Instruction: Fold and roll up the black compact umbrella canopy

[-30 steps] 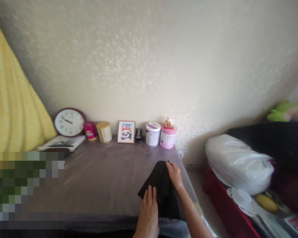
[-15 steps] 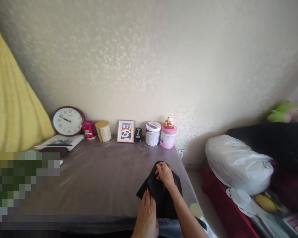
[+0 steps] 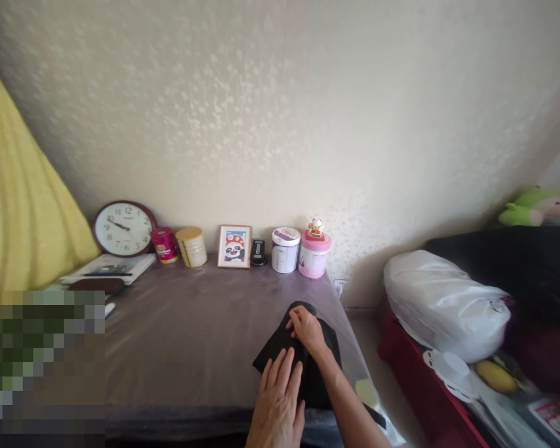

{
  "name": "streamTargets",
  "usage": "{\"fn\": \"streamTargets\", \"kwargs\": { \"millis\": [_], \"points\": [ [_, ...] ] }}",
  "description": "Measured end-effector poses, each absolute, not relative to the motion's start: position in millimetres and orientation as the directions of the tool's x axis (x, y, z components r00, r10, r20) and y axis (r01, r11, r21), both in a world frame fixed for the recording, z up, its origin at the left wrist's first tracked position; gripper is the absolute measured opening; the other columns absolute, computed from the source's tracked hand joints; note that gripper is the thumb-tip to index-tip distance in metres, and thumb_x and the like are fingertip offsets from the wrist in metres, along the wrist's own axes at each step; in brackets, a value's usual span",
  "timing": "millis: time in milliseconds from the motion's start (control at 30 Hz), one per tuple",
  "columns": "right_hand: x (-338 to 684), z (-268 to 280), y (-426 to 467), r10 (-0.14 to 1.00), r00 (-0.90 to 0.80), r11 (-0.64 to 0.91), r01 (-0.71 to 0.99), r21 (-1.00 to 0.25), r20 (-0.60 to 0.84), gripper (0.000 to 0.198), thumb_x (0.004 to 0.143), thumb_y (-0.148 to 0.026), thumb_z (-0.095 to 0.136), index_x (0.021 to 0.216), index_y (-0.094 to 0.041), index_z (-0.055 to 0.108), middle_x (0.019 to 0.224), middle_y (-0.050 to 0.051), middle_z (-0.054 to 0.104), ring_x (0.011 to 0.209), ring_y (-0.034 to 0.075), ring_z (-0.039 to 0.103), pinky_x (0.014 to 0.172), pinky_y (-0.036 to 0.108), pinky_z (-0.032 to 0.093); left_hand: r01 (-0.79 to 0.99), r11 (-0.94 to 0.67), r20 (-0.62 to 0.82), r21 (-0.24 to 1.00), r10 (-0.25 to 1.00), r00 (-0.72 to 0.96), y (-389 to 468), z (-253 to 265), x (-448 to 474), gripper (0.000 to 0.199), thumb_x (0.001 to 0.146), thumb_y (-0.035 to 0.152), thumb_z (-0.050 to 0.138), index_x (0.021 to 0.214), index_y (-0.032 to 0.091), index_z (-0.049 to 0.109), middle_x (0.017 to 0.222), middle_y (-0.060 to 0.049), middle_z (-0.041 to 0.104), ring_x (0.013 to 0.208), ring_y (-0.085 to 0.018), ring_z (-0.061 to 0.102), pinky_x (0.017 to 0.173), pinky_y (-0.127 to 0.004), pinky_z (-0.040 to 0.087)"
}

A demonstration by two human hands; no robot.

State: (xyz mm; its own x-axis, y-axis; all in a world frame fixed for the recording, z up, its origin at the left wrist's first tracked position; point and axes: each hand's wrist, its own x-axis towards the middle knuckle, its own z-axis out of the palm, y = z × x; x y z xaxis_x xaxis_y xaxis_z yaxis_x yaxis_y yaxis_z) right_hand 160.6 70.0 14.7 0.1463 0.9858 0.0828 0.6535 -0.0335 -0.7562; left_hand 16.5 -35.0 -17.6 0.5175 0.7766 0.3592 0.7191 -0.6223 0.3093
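A piece of black cloth, partly folded over, lies near the right front of the table. My left hand rests on its near part, fingers stretched out and slightly spread, gripping nothing. Higher up on the cloth is my right hand, its fingers curled together in a pinch at the fabric. The fingertips are partly hidden, and my right forearm covers some of the cloth's right side. What kind of item the cloth is, I cannot tell.
Along the wall stand a clock, a pink can, a yellow tin, a framed panda picture, a purple-white tub and a pink tub with a cat figurine. A white bag lies right, beyond the table edge.
My left hand has come out from the fold and now lies flatter on top of the cloth, fingers more spread. My right hand keeps nearly the same place.
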Motion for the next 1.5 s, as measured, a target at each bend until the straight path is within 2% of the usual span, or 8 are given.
{"fn": "streamTargets", "kwargs": {
  "millis": [200, 367, 467, 667, 833, 1000, 1233, 1500],
  "points": [
    [160, 16, 68, 0.987, 0.131, -0.019, 0.667, -0.745, 0.091, 0.021, 0.087, -0.027, 0.035, 0.080, -0.021, 0.054, 0.065, -0.005, 0.068, 0.043, 0.007, 0.057, 0.052, 0.018, 0.039, 0.793, -0.533, 0.259, 0.296, 0.844, 0.470, -30, -19, 12, 0.042, 0.082, 0.023, 0.041, 0.123, 0.020, 0.048, 0.129, -0.009, 0.051, 0.124, -0.025, 0.042, 0.104, -0.044, 0.035],
    [158, 16, 66, 0.987, 0.120, -0.007, 0.694, -0.720, 0.107, 0.022, 0.088, -0.026, 0.035, 0.081, -0.021, 0.056, 0.065, -0.005, 0.068, 0.044, 0.007, 0.056, 0.053, 0.018, 0.039, 0.764, -0.561, 0.237, 0.317, 0.827, 0.509, -30, -24, 19, 0.067, 0.075, 0.022, 0.046, 0.139, 0.022, 0.024, 0.148, -0.008, 0.022, 0.133, -0.028, 0.026, 0.107, -0.046, 0.030],
    [158, 15, 61, 0.984, 0.102, 0.031, 0.696, -0.718, 0.142, 0.024, 0.089, -0.027, 0.035, 0.084, -0.021, 0.058, 0.069, -0.004, 0.068, 0.047, 0.008, 0.058, 0.054, 0.019, 0.040, 0.761, -0.543, 0.207, 0.356, 0.840, 0.502, -29, -34, 23, 0.075, 0.073, 0.022, 0.046, 0.141, 0.025, 0.013, 0.150, -0.003, 0.012, 0.136, -0.028, 0.019, 0.107, -0.047, 0.029],
    [157, 14, 32, 0.927, -0.103, 0.327, 0.687, -0.648, 0.360, 0.025, 0.090, -0.030, 0.040, 0.090, -0.023, 0.065, 0.080, 0.000, 0.070, 0.078, 0.014, 0.062, 0.073, 0.024, 0.046, 0.780, -0.501, 0.118, 0.374, 0.860, 0.496, -28, -38, 26, 0.083, 0.066, 0.012, 0.046, 0.141, 0.018, 0.011, 0.151, -0.003, 0.008, 0.137, -0.028, 0.013, 0.109, -0.043, 0.027],
    [162, 4, 20, 0.821, -0.318, 0.548, 0.672, -0.497, 0.475, 0.024, 0.091, -0.025, 0.043, 0.089, -0.023, 0.067, 0.094, 0.002, 0.070, 0.105, 0.018, 0.056, 0.096, 0.034, 0.038, 0.808, -0.475, 0.030, 0.348, 0.867, 0.497, -28, -28, 29, 0.083, 0.063, 0.003, 0.041, 0.140, 0.012, 0.014, 0.150, -0.008, 0.010, 0.137, -0.026, 0.011, 0.111, -0.042, 0.024],
    [169, -6, 42, 0.838, -0.291, 0.502, 0.744, -0.441, 0.462, 0.024, 0.091, -0.023, 0.042, 0.092, -0.023, 0.067, 0.100, 0.002, 0.070, 0.113, 0.020, 0.052, 0.104, 0.045, 0.027, 0.827, -0.433, -0.033, 0.359, 0.879, 0.475, -28, -20, 30, 0.081, 0.065, -0.001, 0.037, 0.141, 0.012, 0.012, 0.150, -0.012, 0.008, 0.137, -0.026, 0.011, 0.111, -0.041, 0.023],
    [179, -12, 76, 0.867, -0.220, 0.418, 0.810, -0.412, 0.448, 0.029, 0.091, -0.026, 0.040, 0.090, -0.024, 0.068, 0.097, 0.003, 0.070, 0.113, 0.020, 0.052, 0.105, 0.045, 0.023, 0.850, -0.396, -0.091, 0.346, 0.888, 0.451, -28, -16, 30, 0.085, 0.064, 0.001, 0.041, 0.141, 0.014, 0.006, 0.150, -0.013, 0.006, 0.137, -0.027, 0.010, 0.109, -0.043, 0.023],
    [195, -9, 105, 0.849, 0.007, 0.223, 0.902, -0.369, 0.529, 0.027, 0.088, -0.020, 0.041, 0.096, -0.020, 0.067, 0.105, 0.009, 0.068, 0.107, 0.021, 0.056, 0.094, 0.037, 0.040, 0.838, -0.416, -0.068, 0.352, 0.882, 0.467, -29, -13, 28, 0.087, 0.062, 0.003, 0.042, 0.141, 0.014, 0.007, 0.150, -0.012, 0.006, 0.137, -0.027, 0.011, 0.110, -0.043, 0.024]
  ]
}}
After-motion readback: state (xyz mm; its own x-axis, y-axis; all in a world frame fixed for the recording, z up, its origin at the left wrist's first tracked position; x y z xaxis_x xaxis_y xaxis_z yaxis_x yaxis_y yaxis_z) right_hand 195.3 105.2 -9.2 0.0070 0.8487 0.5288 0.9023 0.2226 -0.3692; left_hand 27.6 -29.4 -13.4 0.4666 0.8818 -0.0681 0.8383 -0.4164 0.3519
